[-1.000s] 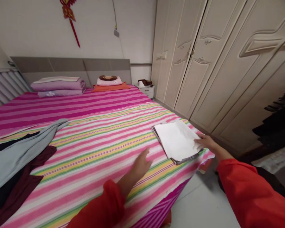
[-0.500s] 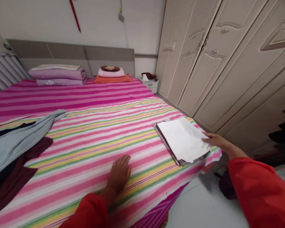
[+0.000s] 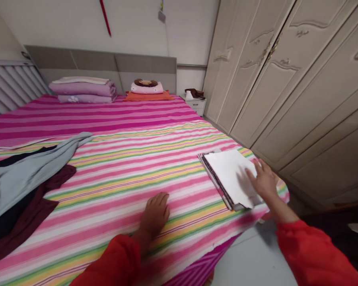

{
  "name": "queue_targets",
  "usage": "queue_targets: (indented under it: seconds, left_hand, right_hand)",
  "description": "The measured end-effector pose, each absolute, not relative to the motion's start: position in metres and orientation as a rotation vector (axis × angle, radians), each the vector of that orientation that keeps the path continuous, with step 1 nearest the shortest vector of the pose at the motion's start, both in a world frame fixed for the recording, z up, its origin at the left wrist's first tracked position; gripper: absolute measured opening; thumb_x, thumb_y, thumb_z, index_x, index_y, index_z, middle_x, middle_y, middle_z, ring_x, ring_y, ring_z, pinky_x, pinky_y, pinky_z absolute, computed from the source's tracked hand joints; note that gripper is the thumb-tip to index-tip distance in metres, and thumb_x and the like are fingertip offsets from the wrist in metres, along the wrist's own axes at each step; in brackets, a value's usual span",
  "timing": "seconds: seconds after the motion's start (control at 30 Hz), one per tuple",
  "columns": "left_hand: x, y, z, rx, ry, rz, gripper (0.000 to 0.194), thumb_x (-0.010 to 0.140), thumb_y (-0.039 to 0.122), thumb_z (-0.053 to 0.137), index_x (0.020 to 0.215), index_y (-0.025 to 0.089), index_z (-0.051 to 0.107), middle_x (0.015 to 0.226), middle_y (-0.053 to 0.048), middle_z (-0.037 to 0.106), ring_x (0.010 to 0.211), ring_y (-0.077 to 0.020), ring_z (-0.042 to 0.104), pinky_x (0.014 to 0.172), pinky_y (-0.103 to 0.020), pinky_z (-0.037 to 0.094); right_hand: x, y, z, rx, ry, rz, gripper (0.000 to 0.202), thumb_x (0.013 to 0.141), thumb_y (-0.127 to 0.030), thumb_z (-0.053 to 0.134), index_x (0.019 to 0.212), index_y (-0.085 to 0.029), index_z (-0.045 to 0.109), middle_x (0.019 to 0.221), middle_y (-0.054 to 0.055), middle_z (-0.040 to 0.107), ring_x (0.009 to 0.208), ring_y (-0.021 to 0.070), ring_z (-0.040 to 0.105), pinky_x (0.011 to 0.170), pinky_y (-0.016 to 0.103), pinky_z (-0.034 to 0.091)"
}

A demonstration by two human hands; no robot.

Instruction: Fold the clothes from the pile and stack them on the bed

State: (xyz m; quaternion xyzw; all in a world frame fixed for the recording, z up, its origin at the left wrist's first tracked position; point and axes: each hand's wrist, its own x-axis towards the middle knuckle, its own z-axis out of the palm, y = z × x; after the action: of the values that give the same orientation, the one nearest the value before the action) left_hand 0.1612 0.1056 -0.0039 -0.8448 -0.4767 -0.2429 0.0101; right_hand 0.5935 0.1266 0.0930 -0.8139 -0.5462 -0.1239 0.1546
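Right fingers (image 3: 259, 170), farther inward than before, loosely spread over the white sheet (image 3: 228, 169), contact unclear.

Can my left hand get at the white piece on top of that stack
Probably yes: only striped cover lies between your left hand and the stack, and your right hand is just at the right side of the white piece.

Soft light, dim right edge, stretched margins

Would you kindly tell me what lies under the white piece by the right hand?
Grey and dark layers show past the left edge of the white piece, on the striped cover. The rest is hidden; I cannot tell what they are.
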Motion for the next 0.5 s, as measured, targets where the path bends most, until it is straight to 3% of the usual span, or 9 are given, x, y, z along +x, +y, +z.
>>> queue_targets:
  seconds: [0.1,0.27,0.43,0.5]
  left_hand:
    - [0.163,0.102,0.001,-2.681,-1.534,-0.736,0.041,0.091,0.023,0.043,0.128,0.017,0.059,0.13,-0.012,0.064,0.123,-0.025,0.056,0.103,-0.044,0.043]
    - [0.167,0.097,0.006,-2.716,-1.607,-0.776,0.042,0.089,0.024,0.047,0.129,0.016,0.058,0.131,-0.013,0.063,0.123,-0.026,0.055,0.107,-0.046,0.041]
    - [0.168,0.097,0.009,-2.685,-1.67,-0.892,0.04,0.089,0.025,0.049,0.125,0.015,0.061,0.127,-0.013,0.065,0.12,-0.026,0.056,0.107,-0.046,0.041]
    - [0.167,0.094,0.011,-2.676,-1.715,-0.93,0.037,0.089,0.025,0.049,0.122,0.016,0.063,0.125,-0.013,0.066,0.118,-0.0256,0.057,0.107,-0.046,0.042]
  right_hand:
    - [0.533,0.118,0.067,-2.295,-1.695,-0.159,0.059,0.095,-0.052,0.035,0.144,-0.021,0.047,0.154,0.014,0.041,0.142,0.0341,0.032,0.108,0.062,0.028]
    - [0.46,0.109,0.033,-2.239,-1.616,-0.105,0.065,0.095,-0.048,0.03,0.142,-0.006,0.047,0.151,0.023,0.041,0.141,0.0385,0.031,0.107,0.066,0.026]
    - [0.352,0.09,0.011,-1.857,-1.869,0.082,0.058,0.097,-0.044,0.025,0.131,-0.014,0.061,0.143,0.016,0.055,0.137,0.0306,0.042,0.104,0.05,0.038]
    - [0.31,0.078,0.001,-1.871,-1.851,0.121,0.059,0.097,-0.043,0.022,0.131,-0.015,0.061,0.143,0.014,0.055,0.136,0.0299,0.043,0.106,0.051,0.036]
